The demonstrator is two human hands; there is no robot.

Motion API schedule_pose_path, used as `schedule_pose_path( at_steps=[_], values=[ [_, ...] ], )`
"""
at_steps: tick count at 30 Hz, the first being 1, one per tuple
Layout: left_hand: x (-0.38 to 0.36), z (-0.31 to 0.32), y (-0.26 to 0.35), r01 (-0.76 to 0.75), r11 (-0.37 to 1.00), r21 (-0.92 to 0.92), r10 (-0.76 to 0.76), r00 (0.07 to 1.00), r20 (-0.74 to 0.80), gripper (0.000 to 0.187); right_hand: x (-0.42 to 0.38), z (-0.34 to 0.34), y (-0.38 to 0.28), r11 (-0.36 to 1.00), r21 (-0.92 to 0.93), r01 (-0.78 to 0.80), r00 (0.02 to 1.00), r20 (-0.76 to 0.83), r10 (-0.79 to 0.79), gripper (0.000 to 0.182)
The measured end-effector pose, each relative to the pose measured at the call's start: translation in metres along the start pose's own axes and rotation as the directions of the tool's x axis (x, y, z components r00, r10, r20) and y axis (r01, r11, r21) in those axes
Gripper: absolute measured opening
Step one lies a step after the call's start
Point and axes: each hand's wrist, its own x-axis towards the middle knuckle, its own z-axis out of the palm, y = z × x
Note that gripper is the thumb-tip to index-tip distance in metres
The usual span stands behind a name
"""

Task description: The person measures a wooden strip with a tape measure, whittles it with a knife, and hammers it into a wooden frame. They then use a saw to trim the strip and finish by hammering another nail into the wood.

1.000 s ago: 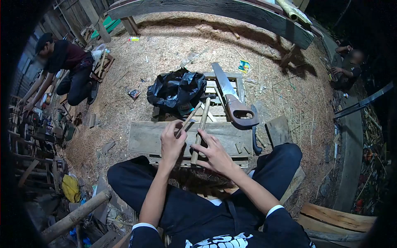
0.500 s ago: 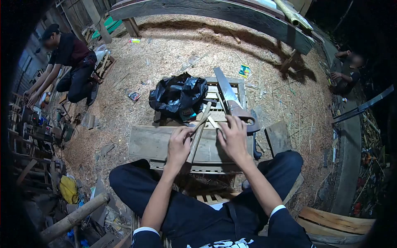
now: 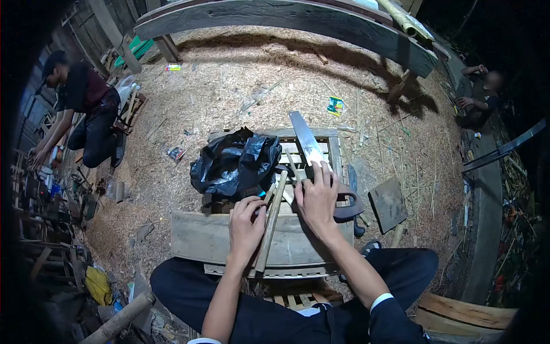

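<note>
My left hand is over the near board of a low slatted stand, its fingers curled around the end of a short thin stick. Beside it, a longer wooden stick slants across the board. My right hand lies by the handle of a hand saw, fingers bent and partly over the saw; whether they grip anything is hidden. The blade points away from me. A black plastic bag sits open on the stand's left side.
A person kneels at the left among tools; another person sits at the far right. A long wooden beam spans the back. A flat wood piece lies right of the stand. Shavings cover the ground.
The view has shifted, so the stand appears lower. My right hand has moved forward toward the saw, its fingers now over it. My left hand stays near the sticks.
</note>
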Motion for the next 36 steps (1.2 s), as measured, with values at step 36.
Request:
schedule_pose_path(
  at_steps=[36],
  values=[
    [-0.056, -0.015, 0.072, -0.085, 0.896, -0.435, 0.139, 0.986, 0.093, 0.022, -0.13, -0.105, -0.032, 0.564, 0.816, -0.125, 0.985, 0.033, 0.171, 0.024]
  ],
)
